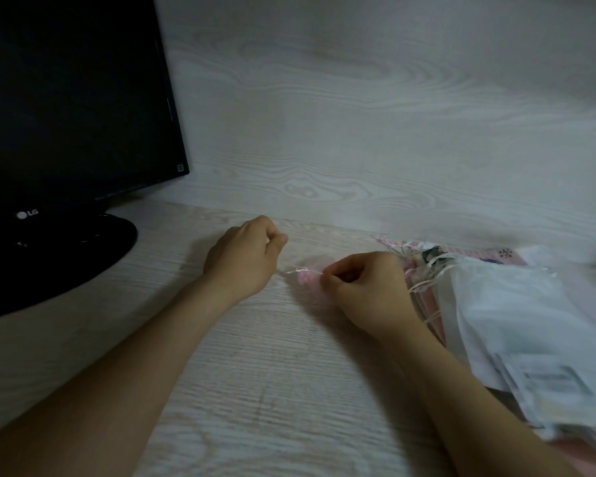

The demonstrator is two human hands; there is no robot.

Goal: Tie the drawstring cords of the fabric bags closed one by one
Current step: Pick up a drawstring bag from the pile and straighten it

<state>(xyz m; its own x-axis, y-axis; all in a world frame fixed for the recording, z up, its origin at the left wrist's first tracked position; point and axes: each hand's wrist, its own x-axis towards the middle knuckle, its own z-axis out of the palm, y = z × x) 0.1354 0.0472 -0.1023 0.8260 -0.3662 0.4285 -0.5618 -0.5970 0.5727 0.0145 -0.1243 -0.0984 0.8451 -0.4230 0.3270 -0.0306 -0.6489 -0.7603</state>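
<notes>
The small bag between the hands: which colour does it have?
The small bag is pink, with a pale cord; the head view shows it.

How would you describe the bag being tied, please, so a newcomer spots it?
From the black monitor, follow the desk to the right hand. Its fingers pinch the white cord of a small pink bag, lying alone, unlike the heaped bags beyond.

Both forearms are extended; the left hand [245, 256] is curled thumb-to-forefinger, the right hand [362, 287] pinched on a thin white cord [301, 270].
</notes>
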